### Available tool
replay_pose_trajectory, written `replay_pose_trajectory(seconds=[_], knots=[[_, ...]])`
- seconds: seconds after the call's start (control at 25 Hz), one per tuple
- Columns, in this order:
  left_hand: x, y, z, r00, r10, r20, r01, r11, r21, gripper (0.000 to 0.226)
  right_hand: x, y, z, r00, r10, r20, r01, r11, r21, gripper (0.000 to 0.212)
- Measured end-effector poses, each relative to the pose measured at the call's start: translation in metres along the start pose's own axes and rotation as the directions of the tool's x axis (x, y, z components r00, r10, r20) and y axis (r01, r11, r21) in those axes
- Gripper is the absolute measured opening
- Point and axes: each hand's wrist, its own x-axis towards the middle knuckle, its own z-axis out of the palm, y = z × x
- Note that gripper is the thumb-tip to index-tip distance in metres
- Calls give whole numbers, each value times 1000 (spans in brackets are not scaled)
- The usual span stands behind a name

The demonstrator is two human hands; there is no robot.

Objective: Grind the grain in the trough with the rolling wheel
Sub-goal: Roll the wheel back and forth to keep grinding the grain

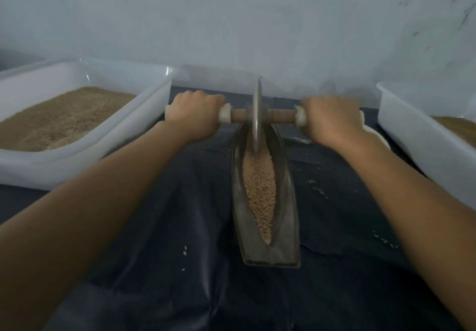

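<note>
Dim, bluish, flat light and soft shadows; the whole picture is soft and grainy, wide-angle bend stretches the forearms at the edges, and faint glare sits on the white tub (144,114) rims.

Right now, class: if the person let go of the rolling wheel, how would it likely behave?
The rolling wheel is a thin disc standing on edge in the trough, so it would probably tip sideways. It looks like metal, likely heavy. Both hands grip the axle, suggesting it needs steadying.

Wall (231,21): pale, scuffed at 1 o'clock.
Cloth (180,227): dark, creased, underfoot.
Tubs: white, at 9 (85,137) and 3 o'clock (412,124).
Light: dim.
</note>
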Motion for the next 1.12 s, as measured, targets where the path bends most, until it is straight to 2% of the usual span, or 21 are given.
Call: replay_pose_trajectory(seconds=[0.08, 0.16, 0.24, 0.32, 0.4, 0.48, 0.56, 0.64, 0.72, 0.8, 0.88, 1.0, 1.04, 1.12], knots=[[-15, 2, -7, 999, 35, 39, -33, 999, -38, 19, -19, 1, -9, 998, -36, 54, 35, 999, 13, 23], [-57, 1, -19, 988, 152, 29, -150, 987, -53, 27, -69, 5, -19, 991, -127, 48, 126, 992, 16, 28], [-108, 0, -42, 951, 292, -103, -296, 955, -23, 42, -118, 9, -42, 969, -235, -72, 240, 968, 77, 28], [-134, -5, -60, 908, 348, -235, -362, 932, -20, 48, -141, 18, -56, 947, -282, -153, 307, 936, 173, 27], [-135, -5, -63, 937, 326, -129, -327, 945, 8, 53, -140, 19, -55, 962, -269, -36, 270, 941, 201, 36], [-110, 2, -48, 965, 260, 26, -262, 961, 89, 52, -117, 13, -35, 975, -194, 108, 183, 978, 104, 42], [-60, 0, -24, 986, 155, 63, -161, 980, 118, 37, -70, 9, -10, 996, -65, 58, 66, 998, -13, 35], [-17, -2, -10, 995, 87, 57, -92, 991, 92, 24, -28, 8, -1, 1000, 24, 3, -24, 1000, -14, 26], [9, -3, -8, 999, 33, 24, -35, 996, 87, 20, -3, 9, 2, 996, 75, 50, -76, 997, 13, 25], [2, 2, -17, 998, 54, 29, -56, 996, 70, 21, -12, 9, 1, 989, 59, 136, -65, 997, 38, 21], [-36, 8, -27, 990, 125, 61, -128, 991, 38, 33, -57, 7, -7, 971, -4, 237, -14, 997, 75, 17], [-105, 12, -58, 943, 322, -85, -318, 946, 59, 62, -117, 11, -40, 934, -50, 355, 10, 993, 115, 19], [-121, 10, -66, 925, 345, -157, -343, 939, 42, 59, -125, 13, -52, 925, -40, 378, -1, 994, 107, 18], [-134, 5, -69, 941, 321, -105, -321, 947, 14, 48, -130, 12, -60, 909, -31, 416, 8, 998, 57, 17]])
